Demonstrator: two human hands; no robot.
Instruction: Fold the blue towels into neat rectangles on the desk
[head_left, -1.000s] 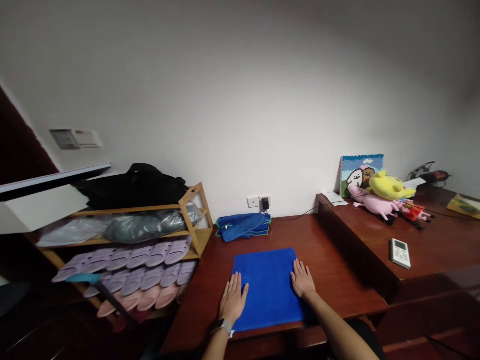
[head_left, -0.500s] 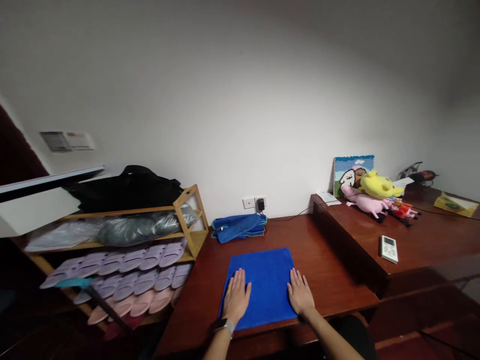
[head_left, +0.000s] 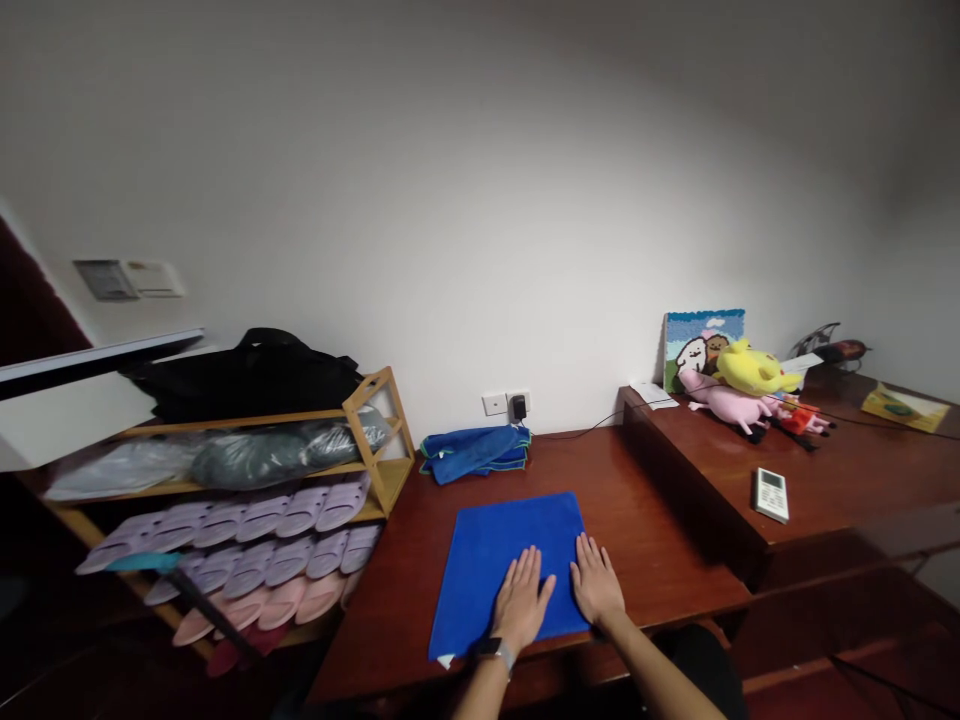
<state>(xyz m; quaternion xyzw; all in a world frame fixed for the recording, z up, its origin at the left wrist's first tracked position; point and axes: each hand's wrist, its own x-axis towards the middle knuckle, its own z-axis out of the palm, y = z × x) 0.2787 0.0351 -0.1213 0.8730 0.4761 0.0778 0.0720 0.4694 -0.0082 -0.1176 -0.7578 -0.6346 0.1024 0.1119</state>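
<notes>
A blue cloth [head_left: 480, 560] lies spread flat near the front edge of the brown table [head_left: 645, 545], with a small white tag at its front left corner. My left hand [head_left: 523, 600] rests palm down on the cloth, right of its middle, fingers stretched out. On the cloth's right edge lies my right hand [head_left: 596, 582], also flat and open. The two hands are close together but apart. Neither hand holds anything.
Folded blue cloths [head_left: 476, 453] lie by the wall, below a socket with a black plug [head_left: 518, 406]. To the left stands a wooden rack [head_left: 386, 470] with slippers. A higher surface at the right bears plush toys [head_left: 757, 370] and a white remote [head_left: 771, 494].
My left hand has moved right across the cloth, from its left edge toward my right hand. The cloth's front left corner and tag now show. My right hand stays at the right edge.
</notes>
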